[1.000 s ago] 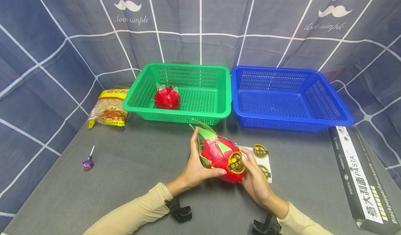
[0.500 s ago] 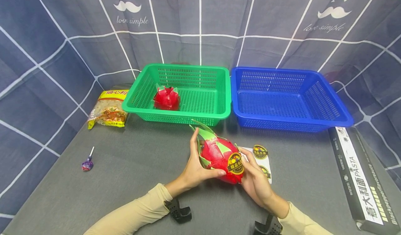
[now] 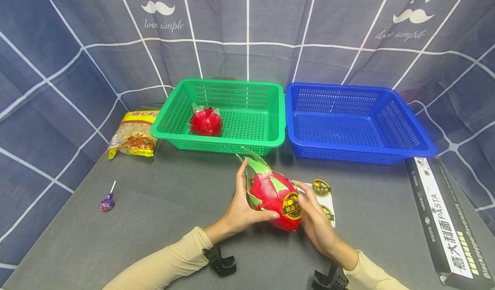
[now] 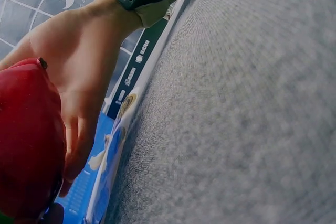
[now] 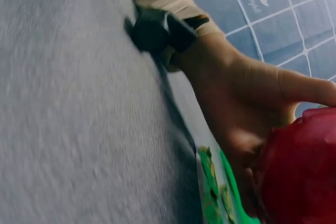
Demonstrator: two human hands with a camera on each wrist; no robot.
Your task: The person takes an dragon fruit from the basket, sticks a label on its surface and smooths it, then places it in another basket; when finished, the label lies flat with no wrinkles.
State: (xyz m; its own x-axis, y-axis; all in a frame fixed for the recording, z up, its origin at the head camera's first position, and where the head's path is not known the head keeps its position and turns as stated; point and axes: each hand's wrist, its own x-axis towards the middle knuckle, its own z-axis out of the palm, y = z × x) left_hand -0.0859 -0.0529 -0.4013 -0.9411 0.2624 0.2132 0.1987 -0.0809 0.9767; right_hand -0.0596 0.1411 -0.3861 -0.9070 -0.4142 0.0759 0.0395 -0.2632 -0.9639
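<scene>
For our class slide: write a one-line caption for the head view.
Both hands, left hand and right hand, hold a stickered dragon fruit before green basket and blue basket.

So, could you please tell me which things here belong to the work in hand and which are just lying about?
In hand: dragon fruit held by left hand and right hand; its round label; sticker sheet.

Lying about: green basket, blue basket, noodle packet, lollipop, pasta box.
</scene>
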